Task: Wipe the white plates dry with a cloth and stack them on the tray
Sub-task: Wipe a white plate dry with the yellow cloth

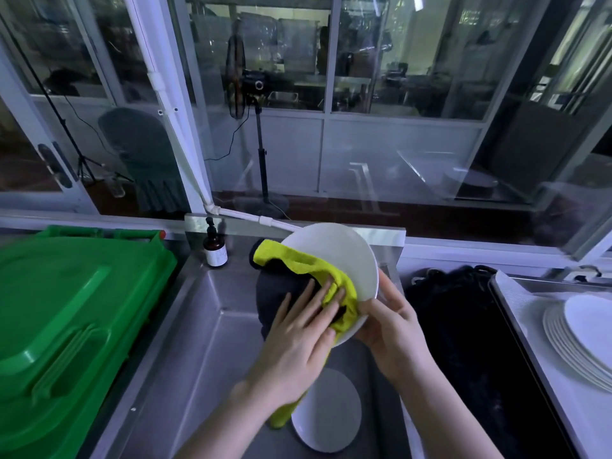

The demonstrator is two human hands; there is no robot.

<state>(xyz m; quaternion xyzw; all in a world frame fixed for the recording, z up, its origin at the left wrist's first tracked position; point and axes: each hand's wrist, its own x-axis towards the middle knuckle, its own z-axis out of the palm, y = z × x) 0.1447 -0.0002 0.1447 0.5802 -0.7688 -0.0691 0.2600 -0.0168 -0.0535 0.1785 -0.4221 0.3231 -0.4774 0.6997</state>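
Left of the stainless steel sink (pixel 198 326), a green plastic bin (pixel 66 309) is sitting, and a brown glass bottle (pixel 215 250) is standing at the sink's back corner. Above the sink, the left hand (pixel 298 342) is pressing a yellow-green cloth (pixel 311 263) against the tilted round white plate (pixel 334 246), fingers spread nearly straight. The right hand (pixel 390 326) is gripping that plate's lower rim, fingers curled behind it. A second white plate (pixel 331 415) is lying in the sink below. Right of the sink, stacked white plates (pixel 579 342) are resting on the pale tray (pixel 516 313). Hard rubbing risks prying the possibly damp rim loose, dropping it onto the plate beneath.
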